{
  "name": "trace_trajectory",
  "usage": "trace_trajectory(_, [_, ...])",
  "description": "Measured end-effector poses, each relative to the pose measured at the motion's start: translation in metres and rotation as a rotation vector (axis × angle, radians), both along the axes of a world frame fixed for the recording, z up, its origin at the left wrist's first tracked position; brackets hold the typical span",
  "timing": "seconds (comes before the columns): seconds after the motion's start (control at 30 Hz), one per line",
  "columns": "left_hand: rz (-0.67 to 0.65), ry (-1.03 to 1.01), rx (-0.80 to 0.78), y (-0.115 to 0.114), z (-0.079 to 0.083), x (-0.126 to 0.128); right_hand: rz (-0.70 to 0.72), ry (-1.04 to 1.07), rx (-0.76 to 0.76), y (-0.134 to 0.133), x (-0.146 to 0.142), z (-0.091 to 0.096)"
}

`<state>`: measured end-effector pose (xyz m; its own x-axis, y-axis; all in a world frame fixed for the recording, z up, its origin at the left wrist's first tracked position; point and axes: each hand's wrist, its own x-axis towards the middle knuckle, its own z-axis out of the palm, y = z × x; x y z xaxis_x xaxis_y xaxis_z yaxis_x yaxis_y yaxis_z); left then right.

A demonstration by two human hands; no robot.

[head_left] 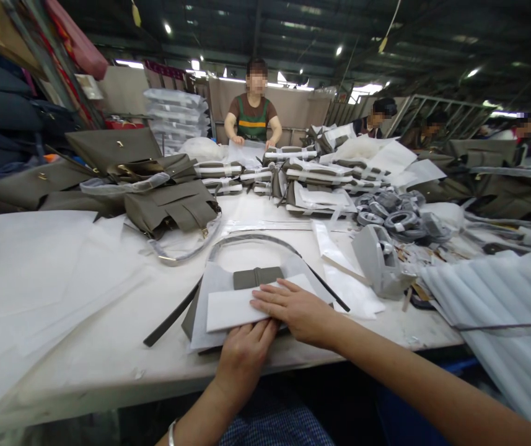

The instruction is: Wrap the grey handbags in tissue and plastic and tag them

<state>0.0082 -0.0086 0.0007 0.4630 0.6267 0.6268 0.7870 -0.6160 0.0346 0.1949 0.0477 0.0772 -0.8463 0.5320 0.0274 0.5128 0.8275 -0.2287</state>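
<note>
My right hand [295, 308] lies flat, fingers stretched out, on a folded white foam sheet [235, 308] that wraps an olive-grey bag piece [258, 276] at the table's near edge. My left hand [245, 352] presses the sheet's lower edge with its fingers together, thumb side on the table. A dark strap [171, 319] runs out to the left from under the sheet, and a plastic-wrapped curved handle [246, 240] arcs behind it.
A grey tape dispenser [380, 260] stands to the right, rolls of wrapped straps [399, 217] behind it. Olive-grey bags [167, 207] pile at the left, white foam sheets [33, 272] lie far left, ribbed foam [507, 297] at right. A person [253, 114] works across the table among wrapped stacks [321, 176].
</note>
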Motion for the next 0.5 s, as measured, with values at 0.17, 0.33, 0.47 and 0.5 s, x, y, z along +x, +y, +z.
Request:
trace_trajectory(0.17, [-0.022, -0.002, 0.013, 0.0, -0.003, -0.001, -0.014, 0.055, -0.076, 0.002, 0.013, -0.005])
trace_trajectory(0.33, [-0.076, -0.009, 0.066, 0.002, -0.006, -0.005, -0.014, 0.091, -0.103, 0.005, 0.017, -0.012])
trace_trajectory(0.47, [-0.178, -0.024, 0.122, 0.0, -0.003, -0.016, -0.022, 0.112, -0.108, 0.005, 0.017, -0.018])
trace_trajectory(0.5, [-0.211, -0.014, 0.114, -0.002, -0.002, -0.02, -0.025, 0.11, -0.105, 0.004, 0.017, -0.018])
